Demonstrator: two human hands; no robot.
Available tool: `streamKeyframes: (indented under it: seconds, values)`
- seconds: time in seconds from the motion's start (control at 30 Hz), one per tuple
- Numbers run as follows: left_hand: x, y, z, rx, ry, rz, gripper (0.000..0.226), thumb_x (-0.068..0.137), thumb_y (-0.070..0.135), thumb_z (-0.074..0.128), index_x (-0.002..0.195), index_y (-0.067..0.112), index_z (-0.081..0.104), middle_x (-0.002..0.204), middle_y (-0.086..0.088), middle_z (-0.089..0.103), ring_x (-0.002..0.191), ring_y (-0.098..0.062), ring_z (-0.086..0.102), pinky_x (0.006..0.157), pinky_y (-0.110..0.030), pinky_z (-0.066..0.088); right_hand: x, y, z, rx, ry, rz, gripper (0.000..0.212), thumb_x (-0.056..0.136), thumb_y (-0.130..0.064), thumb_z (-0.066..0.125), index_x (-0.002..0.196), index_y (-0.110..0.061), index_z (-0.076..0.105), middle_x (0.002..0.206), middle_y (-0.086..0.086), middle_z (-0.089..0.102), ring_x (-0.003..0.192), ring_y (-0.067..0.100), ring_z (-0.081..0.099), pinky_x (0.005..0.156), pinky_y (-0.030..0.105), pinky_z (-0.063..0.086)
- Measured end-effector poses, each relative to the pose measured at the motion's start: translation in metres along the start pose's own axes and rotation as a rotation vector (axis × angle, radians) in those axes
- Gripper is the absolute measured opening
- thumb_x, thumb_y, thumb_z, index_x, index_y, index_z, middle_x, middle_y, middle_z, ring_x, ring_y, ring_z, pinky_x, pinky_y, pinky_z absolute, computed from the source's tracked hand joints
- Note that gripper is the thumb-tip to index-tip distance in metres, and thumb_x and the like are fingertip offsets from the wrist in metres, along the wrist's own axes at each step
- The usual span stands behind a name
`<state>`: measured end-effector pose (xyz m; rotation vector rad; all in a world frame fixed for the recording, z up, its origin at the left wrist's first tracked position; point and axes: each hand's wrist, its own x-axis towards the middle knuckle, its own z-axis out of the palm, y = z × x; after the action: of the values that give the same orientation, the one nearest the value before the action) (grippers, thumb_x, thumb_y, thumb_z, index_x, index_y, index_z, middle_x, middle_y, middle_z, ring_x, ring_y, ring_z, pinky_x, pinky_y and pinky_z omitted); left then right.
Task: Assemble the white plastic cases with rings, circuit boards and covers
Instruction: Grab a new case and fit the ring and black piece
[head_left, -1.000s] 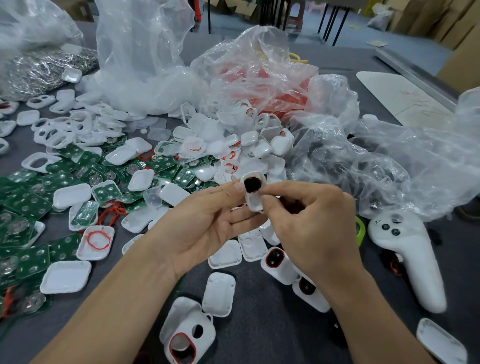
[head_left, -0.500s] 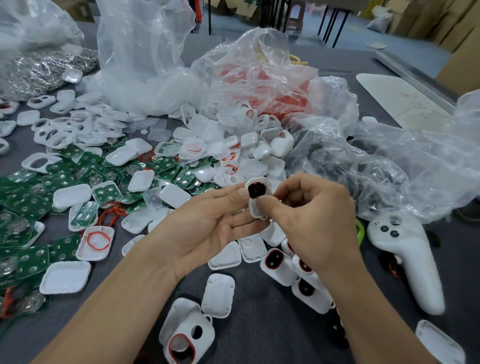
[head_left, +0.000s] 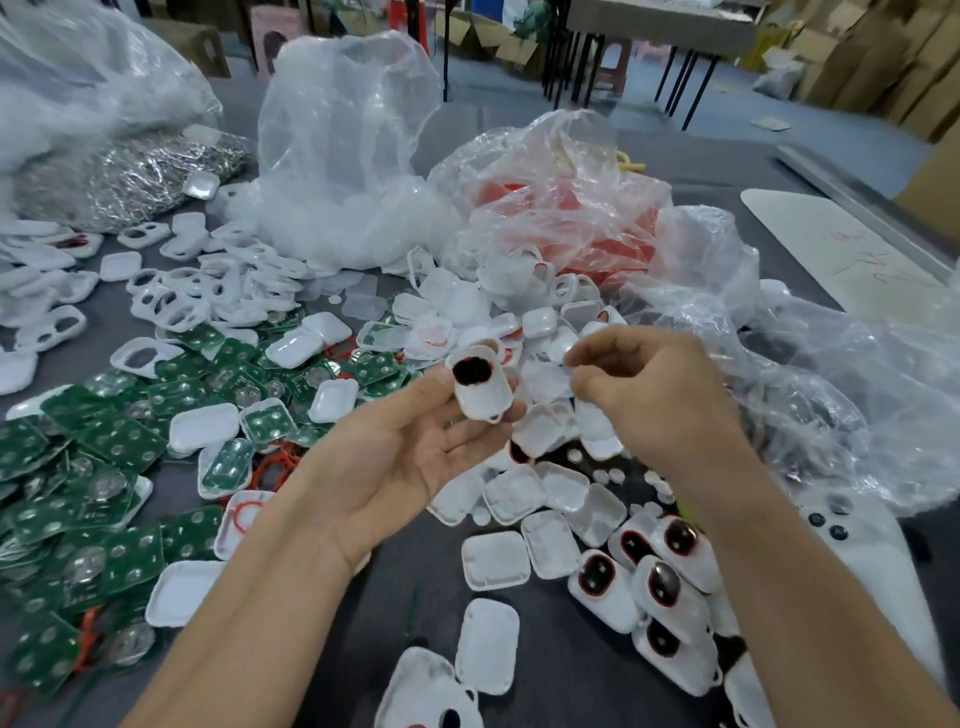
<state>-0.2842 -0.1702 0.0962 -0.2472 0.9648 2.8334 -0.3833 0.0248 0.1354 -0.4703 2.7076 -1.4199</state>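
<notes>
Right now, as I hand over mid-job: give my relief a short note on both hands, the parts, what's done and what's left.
Left hand holds one case between thumb and fingers, dark window up.
Right hand is off the case with its fingers curled; I cannot tell whether it pinches anything.
Boards are piled on the left, with loose rings beside them. Covers lie between the forearms.
Done: several finished cases lie together near the right forearm.
Left: finish the held case, then work through the piles.
</notes>
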Motion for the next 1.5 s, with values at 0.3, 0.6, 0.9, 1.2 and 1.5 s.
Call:
streamKeyframes:
  seconds: [0.3, 0.6, 0.9, 1.2, 1.5]
  values:
    - [0.001, 0.041, -0.042, -0.165, 0.115, 0.159, 0.034, 0.095, 0.023, 0.057, 0.119, 0.010, 0.077, 0.124, -0.019, 0.072, 0.108, -0.030, 0.073, 0.081, -0.034, 0.062, 0.091, -0.059, 0.092, -0.590, -0.468, -0.307, 0.051, 0.095, -0.034, 0.066, 0.145, -0.031, 0.056, 0.153, 0.000, 0.053, 0.135, 0.022, 0.050, 0.102, 0.027, 0.039]
    - [0.004, 0.047, -0.047, -0.221, 0.143, 0.186, 0.034, 0.090, 0.021, 0.060, 0.114, 0.007, 0.079, 0.127, -0.019, 0.070, 0.111, -0.034, 0.072, 0.080, -0.036, 0.063, 0.083, -0.046, 0.089, -0.460, -0.425, -0.299, 0.032, 0.082, -0.028, 0.083, 0.113, -0.033, 0.079, 0.104, -0.020, 0.073, 0.081, -0.013, 0.062, 0.069, -0.001, 0.037]
    - [0.002, 0.045, -0.036, -0.198, 0.165, 0.165, 0.033, 0.089, 0.019, 0.061, 0.111, 0.002, 0.079, 0.123, -0.022, 0.071, 0.107, -0.036, 0.073, 0.077, -0.037, 0.063, 0.058, -0.033, 0.059, -0.024, -0.092, -0.133, 0.037, 0.088, 0.006, 0.065, 0.087, -0.027, 0.083, 0.078, -0.014, 0.077, 0.069, -0.005, 0.069, 0.065, 0.010, 0.050]
    - [0.006, 0.018, -0.019, 0.107, 0.008, -0.003, 0.036, 0.095, 0.023, 0.056, 0.122, 0.008, 0.074, 0.126, -0.020, 0.070, 0.108, -0.033, 0.073, 0.083, -0.035, 0.061, -0.003, -0.033, 0.009, 0.672, -0.132, 0.082, 0.016, 0.063, -0.013, 0.084, 0.076, -0.018, 0.076, 0.071, 0.008, 0.075, 0.061, 0.016, 0.071, 0.051, 0.021, 0.054]
    - [0.007, -0.012, 0.004, 0.217, -0.145, -0.191, 0.041, 0.094, 0.027, 0.063, 0.129, 0.006, 0.069, 0.128, -0.023, 0.067, 0.102, -0.034, 0.072, 0.083, -0.037, 0.060, -0.026, -0.021, -0.002, 0.562, -0.202, 0.077, 0.022, 0.078, 0.005, 0.079, 0.068, -0.015, 0.080, 0.068, 0.004, 0.074, 0.056, 0.009, 0.063, 0.054, 0.016, 0.049]
